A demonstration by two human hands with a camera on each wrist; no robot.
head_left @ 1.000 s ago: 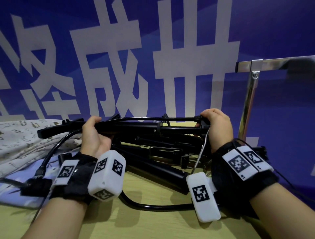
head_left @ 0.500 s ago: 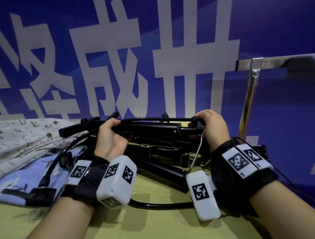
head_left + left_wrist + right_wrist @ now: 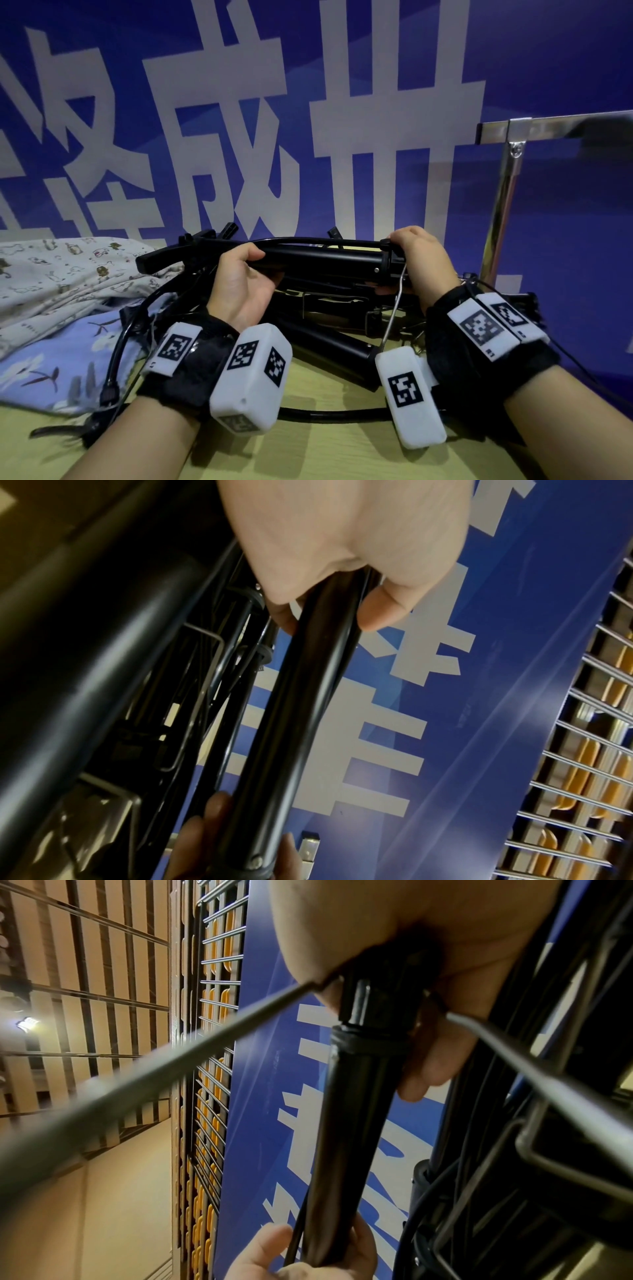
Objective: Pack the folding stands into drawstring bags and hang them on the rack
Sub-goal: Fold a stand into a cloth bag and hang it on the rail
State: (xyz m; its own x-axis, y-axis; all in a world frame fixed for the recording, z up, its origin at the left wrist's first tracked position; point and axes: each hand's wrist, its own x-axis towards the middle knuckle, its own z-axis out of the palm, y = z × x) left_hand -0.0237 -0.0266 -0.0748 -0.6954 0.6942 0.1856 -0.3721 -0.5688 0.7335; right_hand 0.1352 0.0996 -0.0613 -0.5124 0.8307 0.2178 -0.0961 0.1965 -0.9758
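A black folding stand [image 3: 325,262] lies level above a pile of other black stands [image 3: 329,329] on the wooden table [image 3: 335,452]. My left hand [image 3: 241,274] grips its tube near the middle, thumb on top; the left wrist view shows the fingers wrapped round the tube [image 3: 308,696]. My right hand [image 3: 419,255] grips the stand's right end at the collar [image 3: 369,1031]. Patterned cloth drawstring bags [image 3: 61,281] lie in a heap at the left. The chrome rack [image 3: 507,192] stands at the right.
A blue banner with large white characters [image 3: 308,120] backs the table. Black cables [image 3: 123,342] loop across the table's left and front. A thin wire [image 3: 394,308] runs from the stand's right end to my right wrist device. Wire shelving [image 3: 582,737] shows beyond the banner.
My left hand has slid to the right along the stand's tube, closer to my right hand. The stand's left end now reaches less far left. The right hand has kept its hold.
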